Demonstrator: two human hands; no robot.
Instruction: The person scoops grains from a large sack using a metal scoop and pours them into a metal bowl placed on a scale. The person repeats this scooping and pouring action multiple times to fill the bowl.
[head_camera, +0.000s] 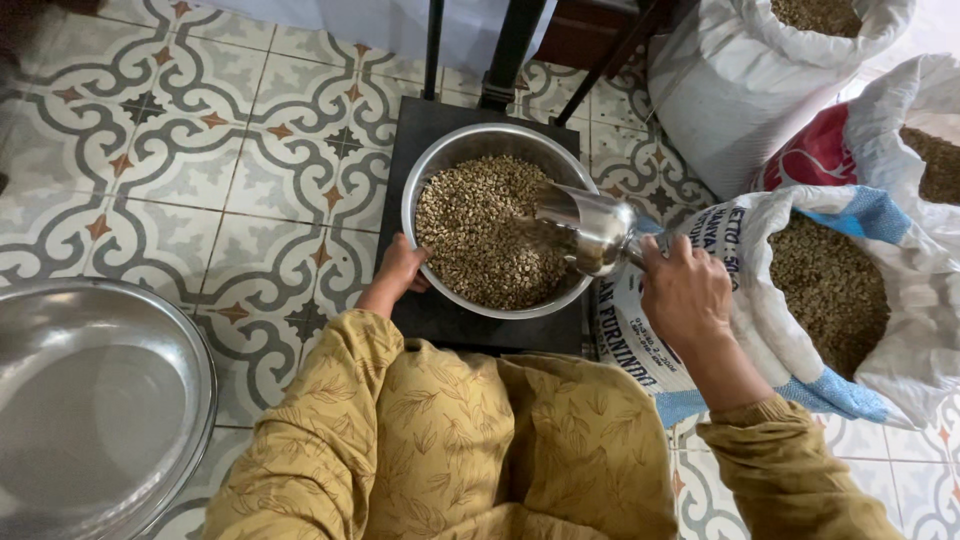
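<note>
A round steel bowl (440, 165) holding pale green-brown beans (480, 225) sits on a dark platform scale (405, 130) on the tiled floor. My left hand (400, 270) grips the bowl's near-left rim. My right hand (685, 290) holds a shiny metal scoop (590, 228) by its handle, tilted over the right side of the bowl, with beans pouring from its mouth into the pile. Both arms wear mustard leaf-print sleeves.
An open white sack of beans (835, 290) stands just right of the scale, with two more sacks (760, 70) behind it. A large empty steel basin (95, 400) lies at the lower left. The scale's black post (510, 50) rises at the back.
</note>
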